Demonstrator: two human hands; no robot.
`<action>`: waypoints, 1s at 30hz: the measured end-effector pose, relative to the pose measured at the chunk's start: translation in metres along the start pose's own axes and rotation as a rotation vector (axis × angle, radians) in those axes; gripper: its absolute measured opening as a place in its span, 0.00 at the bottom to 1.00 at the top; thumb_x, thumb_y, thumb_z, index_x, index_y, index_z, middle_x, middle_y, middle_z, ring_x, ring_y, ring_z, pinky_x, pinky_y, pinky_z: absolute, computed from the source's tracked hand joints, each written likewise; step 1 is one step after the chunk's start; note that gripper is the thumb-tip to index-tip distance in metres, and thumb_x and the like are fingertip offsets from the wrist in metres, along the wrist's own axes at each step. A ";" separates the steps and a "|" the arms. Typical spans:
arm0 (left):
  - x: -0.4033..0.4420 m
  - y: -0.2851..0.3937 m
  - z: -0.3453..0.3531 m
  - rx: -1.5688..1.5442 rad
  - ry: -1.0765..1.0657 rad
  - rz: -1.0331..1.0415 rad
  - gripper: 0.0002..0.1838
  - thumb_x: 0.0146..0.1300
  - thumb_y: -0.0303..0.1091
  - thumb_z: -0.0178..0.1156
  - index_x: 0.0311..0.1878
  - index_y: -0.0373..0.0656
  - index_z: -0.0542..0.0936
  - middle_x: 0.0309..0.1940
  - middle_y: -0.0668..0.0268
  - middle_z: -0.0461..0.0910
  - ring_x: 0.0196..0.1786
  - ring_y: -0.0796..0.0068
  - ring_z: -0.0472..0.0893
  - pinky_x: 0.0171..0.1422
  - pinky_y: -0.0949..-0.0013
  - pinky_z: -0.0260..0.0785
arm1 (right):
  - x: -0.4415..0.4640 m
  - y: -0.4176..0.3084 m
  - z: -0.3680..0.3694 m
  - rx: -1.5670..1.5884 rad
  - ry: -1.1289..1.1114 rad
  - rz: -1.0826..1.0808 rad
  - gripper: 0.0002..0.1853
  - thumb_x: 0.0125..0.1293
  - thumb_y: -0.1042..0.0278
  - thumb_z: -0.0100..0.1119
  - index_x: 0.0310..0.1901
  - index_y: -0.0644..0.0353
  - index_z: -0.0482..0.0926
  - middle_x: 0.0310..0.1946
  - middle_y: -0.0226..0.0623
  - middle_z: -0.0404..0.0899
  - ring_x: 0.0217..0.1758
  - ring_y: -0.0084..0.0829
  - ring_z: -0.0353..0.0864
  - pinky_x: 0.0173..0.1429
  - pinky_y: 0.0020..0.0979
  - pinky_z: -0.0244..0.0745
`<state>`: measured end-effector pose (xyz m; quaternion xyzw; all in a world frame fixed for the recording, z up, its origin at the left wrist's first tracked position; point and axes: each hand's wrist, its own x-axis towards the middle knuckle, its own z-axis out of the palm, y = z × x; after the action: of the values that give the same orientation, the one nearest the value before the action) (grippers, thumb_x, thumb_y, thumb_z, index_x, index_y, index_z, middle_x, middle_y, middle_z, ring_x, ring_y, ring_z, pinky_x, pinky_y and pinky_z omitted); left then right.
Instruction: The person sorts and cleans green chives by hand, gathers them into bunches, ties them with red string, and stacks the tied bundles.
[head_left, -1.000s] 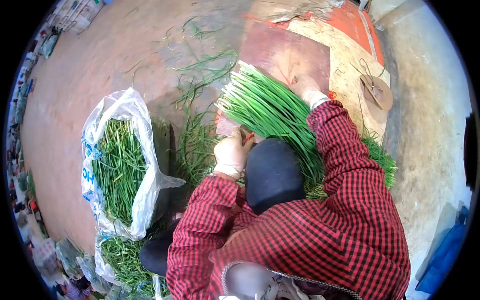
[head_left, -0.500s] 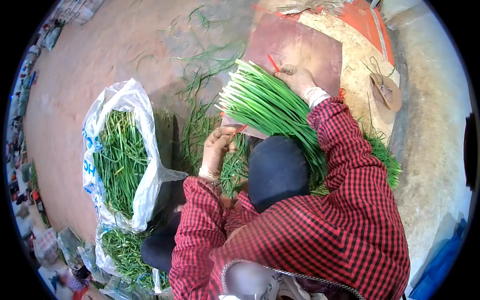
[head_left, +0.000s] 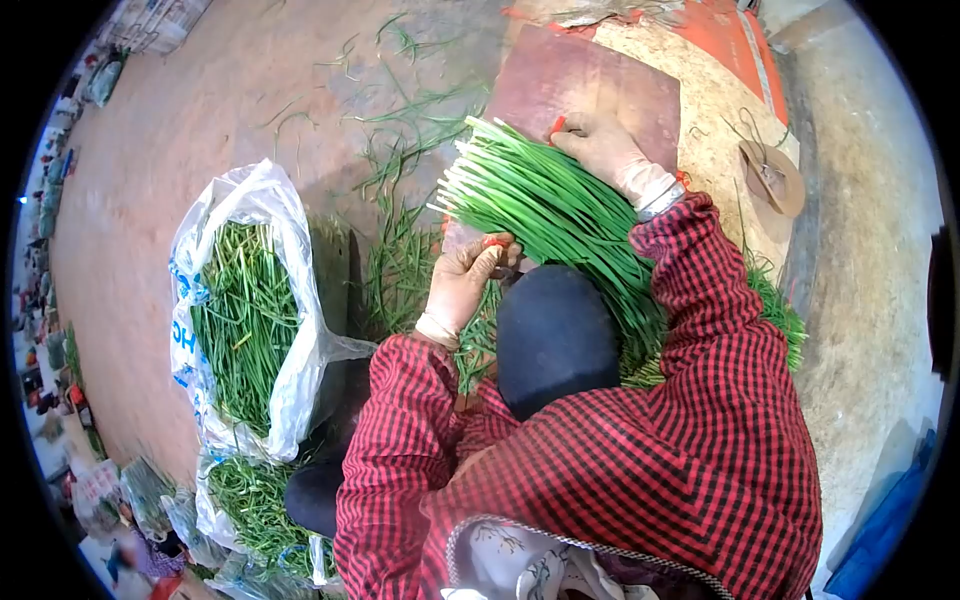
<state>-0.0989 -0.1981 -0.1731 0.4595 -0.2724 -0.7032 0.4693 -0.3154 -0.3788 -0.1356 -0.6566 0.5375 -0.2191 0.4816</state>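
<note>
A thick bundle of long green garlic chives [head_left: 560, 195] lies across a reddish-brown board [head_left: 600, 75], its pale cut ends to the left. At its near side my left hand [head_left: 468, 275] is closed in a pinch on a red strip [head_left: 497, 242]. On the far side my right hand [head_left: 605, 150] pinches another bit of red strip [head_left: 557, 126]. Whether both bits belong to one strip beneath the bundle is hidden. The leafy ends hang down to the right, beside my dark-covered knee [head_left: 558, 340].
Left of me stands a white plastic bag [head_left: 290, 385] filled with green stalks [head_left: 245, 330]. Loose leaves [head_left: 395, 255] litter the floor. More chives [head_left: 780, 315] lie at my right, near a round brown disc with string [head_left: 772, 180].
My left hand has moved right and up, closer against the bundle. My right hand has shifted slightly, and less of its red strip shows.
</note>
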 end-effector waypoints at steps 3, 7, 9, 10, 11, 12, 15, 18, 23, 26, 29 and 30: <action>0.001 0.002 0.007 0.114 0.017 0.101 0.11 0.71 0.29 0.57 0.52 0.33 0.81 0.40 0.63 0.85 0.41 0.78 0.83 0.49 0.74 0.76 | -0.028 -0.037 0.018 -0.582 0.029 -0.162 0.13 0.67 0.62 0.56 0.49 0.53 0.84 0.41 0.41 0.85 0.41 0.33 0.85 0.47 0.32 0.78; -0.006 0.007 0.025 0.257 0.065 0.235 0.11 0.72 0.30 0.55 0.48 0.33 0.81 0.36 0.64 0.85 0.38 0.79 0.82 0.44 0.74 0.75 | -0.039 -0.016 0.074 -0.897 0.279 -0.355 0.07 0.64 0.61 0.57 0.39 0.48 0.83 0.34 0.37 0.81 0.36 0.41 0.82 0.42 0.42 0.76; -0.011 0.019 0.038 0.323 0.085 0.253 0.11 0.73 0.32 0.54 0.47 0.35 0.81 0.35 0.65 0.85 0.36 0.78 0.82 0.44 0.72 0.75 | -0.041 -0.011 0.079 -0.799 0.302 -0.385 0.06 0.64 0.64 0.57 0.39 0.49 0.83 0.35 0.36 0.81 0.36 0.41 0.82 0.42 0.41 0.76; -0.011 0.028 0.042 0.517 0.096 0.260 0.11 0.71 0.32 0.54 0.45 0.35 0.82 0.32 0.65 0.84 0.34 0.79 0.81 0.41 0.74 0.73 | -0.044 -0.010 0.081 -0.793 0.297 -0.383 0.06 0.64 0.64 0.57 0.39 0.49 0.83 0.35 0.36 0.81 0.36 0.41 0.82 0.42 0.41 0.76; -0.011 0.035 0.047 0.711 0.102 0.268 0.11 0.70 0.32 0.55 0.43 0.35 0.82 0.28 0.65 0.84 0.31 0.81 0.80 0.38 0.75 0.72 | -0.047 -0.008 0.080 -0.680 0.293 -0.435 0.06 0.62 0.66 0.58 0.40 0.49 0.83 0.36 0.37 0.82 0.36 0.41 0.82 0.42 0.40 0.76; -0.010 0.041 0.053 0.697 0.117 0.240 0.10 0.68 0.32 0.55 0.41 0.35 0.83 0.24 0.65 0.83 0.27 0.82 0.79 0.35 0.76 0.70 | -0.048 -0.008 0.077 -0.569 0.290 -0.489 0.07 0.61 0.69 0.59 0.40 0.50 0.83 0.37 0.37 0.83 0.37 0.41 0.83 0.42 0.39 0.76; 0.001 0.042 0.048 0.732 0.109 0.152 0.10 0.69 0.31 0.55 0.41 0.35 0.83 0.25 0.65 0.83 0.27 0.82 0.79 0.34 0.77 0.70 | -0.062 -0.008 0.074 -0.428 0.212 -0.544 0.10 0.58 0.75 0.60 0.42 0.51 0.83 0.39 0.37 0.84 0.38 0.40 0.84 0.41 0.38 0.77; 0.007 0.038 0.040 0.621 0.084 0.080 0.11 0.69 0.31 0.55 0.40 0.34 0.83 0.24 0.66 0.82 0.26 0.81 0.79 0.34 0.75 0.71 | -0.065 -0.003 0.077 -0.257 0.256 -0.697 0.15 0.54 0.80 0.60 0.43 0.52 0.84 0.40 0.36 0.85 0.39 0.38 0.85 0.42 0.34 0.79; 0.005 0.037 0.042 0.603 0.088 0.090 0.11 0.69 0.31 0.56 0.37 0.33 0.83 0.24 0.66 0.81 0.26 0.81 0.79 0.34 0.75 0.73 | -0.060 0.005 0.072 -0.288 0.235 -0.741 0.14 0.55 0.79 0.61 0.42 0.52 0.83 0.40 0.37 0.85 0.38 0.39 0.85 0.41 0.33 0.79; 0.003 0.029 0.044 0.437 0.145 0.058 0.10 0.68 0.32 0.59 0.37 0.34 0.83 0.24 0.66 0.82 0.26 0.82 0.79 0.34 0.76 0.73 | -0.059 0.005 0.071 -0.312 0.242 -0.747 0.14 0.55 0.79 0.60 0.43 0.53 0.83 0.41 0.38 0.85 0.38 0.39 0.85 0.41 0.35 0.79; 0.004 0.022 0.043 0.353 0.174 0.057 0.10 0.67 0.33 0.60 0.38 0.34 0.83 0.24 0.66 0.82 0.26 0.82 0.79 0.34 0.76 0.72 | -0.055 0.011 0.070 -0.334 0.217 -0.736 0.14 0.55 0.79 0.59 0.43 0.54 0.84 0.41 0.38 0.85 0.39 0.40 0.85 0.42 0.35 0.80; 0.004 0.023 0.043 0.363 0.178 0.069 0.10 0.67 0.33 0.61 0.38 0.35 0.83 0.24 0.66 0.82 0.26 0.82 0.79 0.34 0.77 0.72 | -0.056 0.009 0.070 -0.331 0.216 -0.736 0.14 0.55 0.79 0.59 0.43 0.54 0.84 0.41 0.38 0.85 0.39 0.40 0.85 0.42 0.35 0.80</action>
<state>-0.1290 -0.2130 -0.1378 0.5870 -0.3678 -0.5827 0.4250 -0.2813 -0.2995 -0.1616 -0.8467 0.3423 -0.3549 0.1997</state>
